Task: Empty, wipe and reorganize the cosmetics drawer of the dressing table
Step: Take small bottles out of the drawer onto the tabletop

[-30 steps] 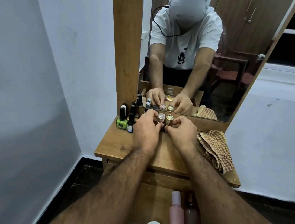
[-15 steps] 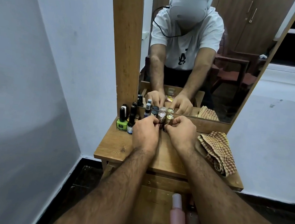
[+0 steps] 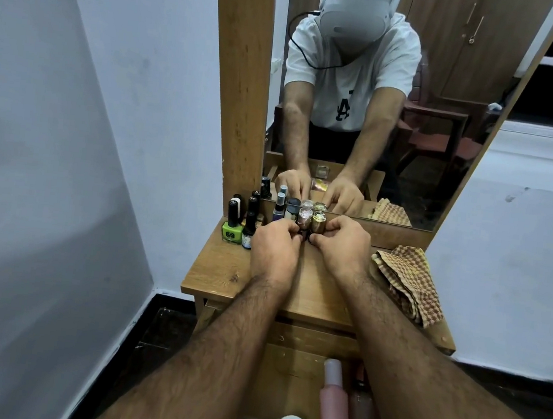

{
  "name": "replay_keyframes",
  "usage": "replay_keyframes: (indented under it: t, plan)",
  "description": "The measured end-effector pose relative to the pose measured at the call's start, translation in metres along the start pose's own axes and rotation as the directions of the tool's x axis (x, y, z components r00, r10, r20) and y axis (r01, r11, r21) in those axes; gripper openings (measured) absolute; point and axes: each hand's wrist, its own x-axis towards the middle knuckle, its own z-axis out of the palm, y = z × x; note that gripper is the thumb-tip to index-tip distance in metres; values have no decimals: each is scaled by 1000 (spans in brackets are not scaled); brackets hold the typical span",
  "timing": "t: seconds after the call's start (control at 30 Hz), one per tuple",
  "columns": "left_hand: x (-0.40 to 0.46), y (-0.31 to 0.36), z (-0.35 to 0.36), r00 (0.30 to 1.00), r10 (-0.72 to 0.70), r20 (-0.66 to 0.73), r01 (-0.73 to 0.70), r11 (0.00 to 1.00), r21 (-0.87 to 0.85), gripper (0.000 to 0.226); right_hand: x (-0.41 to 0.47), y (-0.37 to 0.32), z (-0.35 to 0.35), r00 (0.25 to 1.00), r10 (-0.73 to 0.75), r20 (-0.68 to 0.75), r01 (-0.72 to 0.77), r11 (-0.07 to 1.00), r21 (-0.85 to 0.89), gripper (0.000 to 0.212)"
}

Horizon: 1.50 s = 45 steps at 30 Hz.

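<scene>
Head view: left hand (image 3: 276, 247) pinches the pink-capped tube (image 3: 304, 220), right hand (image 3: 341, 247) the gold-capped tube (image 3: 318, 222), at the tabletop's (image 3: 226, 272) back edge beside the nail polishes (image 3: 231, 228). Best set upright, touching the row; drawer (image 3: 287, 376) below awaits emptying.

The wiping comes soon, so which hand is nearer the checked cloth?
Right. The right hand is beside the checked cloth at the tabletop's right end; the left hand sits farther off.
</scene>
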Motion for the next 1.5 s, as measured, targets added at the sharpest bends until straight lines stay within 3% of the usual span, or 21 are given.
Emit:
replay_keyframes:
  t: [0.33, 0.53, 0.63, 0.8, 1.07, 1.23, 1.5]
  plan:
    - [-21, -1, -19, 1000, 15, 5, -15, 999, -43, 25, -16, 1, -20, 999, -41, -12, 41, 999, -3, 21]
    - [-72, -6, -40, 986, 166, 26, -163, 983, -84, 22, -56, 0, -50, 985, -162, -54, 168, 979, 113, 9]
    - [-106, -17, -48, 983, 158, 88, -147, 981, -124, 23, -89, 7, -64, 979, -199, -30, 201, 967, 157, 8]
    - [-153, -47, -64, 967, 95, 238, -86, 995, -46, 16, -149, 36, -77, 991, -102, 84, 85, 980, 182, 6]
    - [-192, -63, -88, 940, 27, 341, -51, 997, 62, 5, -217, 73, -77, 969, 44, 244, -64, 995, 73, 12]
    - [-205, -68, -87, 900, -35, 435, -47, 983, 178, 7, -224, 77, -82, 969, 25, 247, -13, 999, -48, 8]
    - [-207, -64, -88, 894, -77, 441, -32, 972, 233, 11, -233, 69, -79, 887, -30, 460, 177, 944, -278, 9]
